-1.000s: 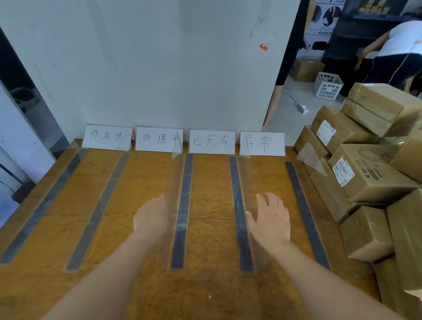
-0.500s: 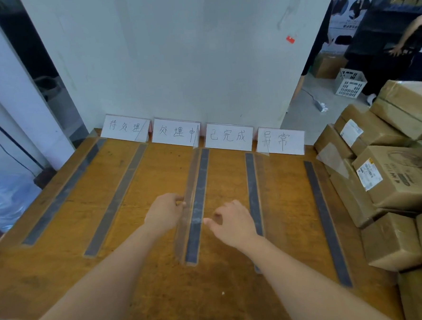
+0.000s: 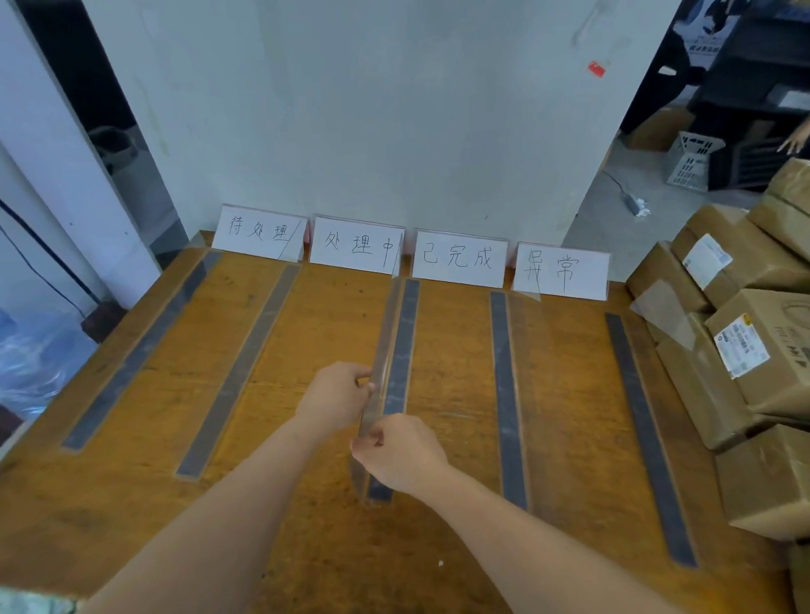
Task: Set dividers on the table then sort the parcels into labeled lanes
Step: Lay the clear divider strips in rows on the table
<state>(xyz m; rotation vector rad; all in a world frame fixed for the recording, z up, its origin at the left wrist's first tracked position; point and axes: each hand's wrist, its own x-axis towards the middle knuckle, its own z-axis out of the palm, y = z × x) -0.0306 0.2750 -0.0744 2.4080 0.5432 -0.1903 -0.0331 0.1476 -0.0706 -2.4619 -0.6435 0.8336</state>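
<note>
**Holding a clear divider lengthwise on the tabletop**

The clear divider (image 3: pixel 385 341) stands on edge on the tabletop (image 3: pixel 121 514), just left of a dark strip (image 3: pixel 407 330). Its long axis runs from the near side away toward the label cards (image 3: pixel 356 245) by the wall. The left hand (image 3: pixel 337 396) pinches its upper edge about midway along, fingers curled. The right hand (image 3: pixel 398 454) grips the same edge nearer the person, fingers curled round it. The hands sit close, one behind the other. Parcels (image 3: pixel 776 355) are piled at the right, well apart.
</note>
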